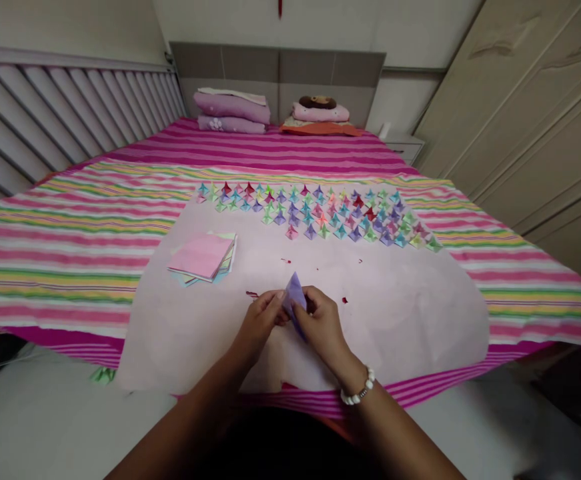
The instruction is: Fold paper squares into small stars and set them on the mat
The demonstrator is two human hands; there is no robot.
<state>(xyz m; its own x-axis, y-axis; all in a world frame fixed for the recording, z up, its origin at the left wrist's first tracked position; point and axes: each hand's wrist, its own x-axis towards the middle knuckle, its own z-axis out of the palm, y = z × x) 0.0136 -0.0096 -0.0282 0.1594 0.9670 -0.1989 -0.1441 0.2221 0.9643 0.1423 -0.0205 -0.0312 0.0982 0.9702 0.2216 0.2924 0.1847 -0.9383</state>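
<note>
A purple sheet of origami paper [295, 291], folded to a narrow pointed shape, stands between my hands above the pale mat. My left hand [266, 313] pinches its left edge with thumb and fingers. On the other side, my right hand [321, 321] grips the paper, its thumb pressed on the near face. Fingers partly hide the lower folds. To the left lies a stack of coloured square paper [203, 256] with a pink sheet on top. Beyond my hands, several rows of small folded paper pieces [320, 212] in many colours stand along the mat's far side.
The pale mat [410, 313] covers part of a bed with a striped sheet [60, 247]. Dark red scraps [345, 300] lie on the mat. A green folded paper [103, 375] is on the floor at left. Folded bedding [233, 110] sits by the headboard [275, 63].
</note>
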